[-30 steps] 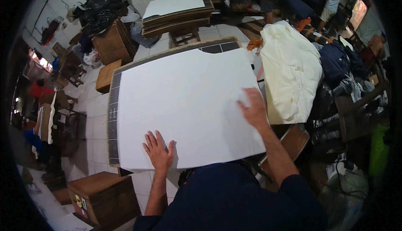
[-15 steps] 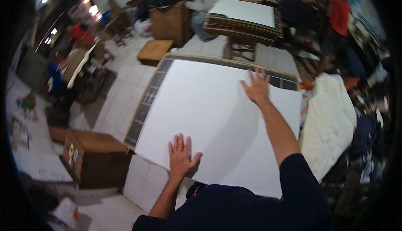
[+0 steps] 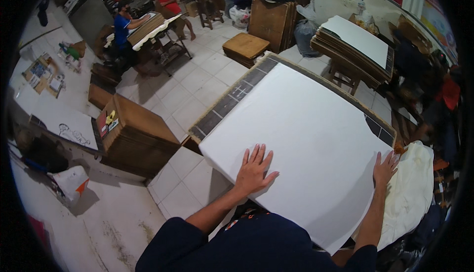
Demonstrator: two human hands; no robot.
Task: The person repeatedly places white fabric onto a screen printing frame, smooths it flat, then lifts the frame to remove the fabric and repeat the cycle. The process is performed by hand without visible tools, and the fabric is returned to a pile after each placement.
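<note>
A wide white sheet (image 3: 301,138), smooth and matte, is spread over a desk (image 3: 232,101) topped with dark square tiles, of which a strip is left bare along the 10 o'clock edge. The left hand (image 3: 254,171) is laid flat on the sheet near its 7 o'clock edge, fingers spread, nothing gripped. The right hand (image 3: 384,169) is pressed open at the sheet's 4 o'clock edge, also clasping nothing. Just beside it, a pile of cream cloth (image 3: 412,195) is seen. The floor (image 3: 192,84) is paved with pale square tiles. One brown stack of boards (image 3: 136,134) is stood at 9 o'clock and one more stack (image 3: 355,47), capped with a white sheet, at 1 o'clock. Two people (image 3: 148,10) are seen working at 11 o'clock.
</note>
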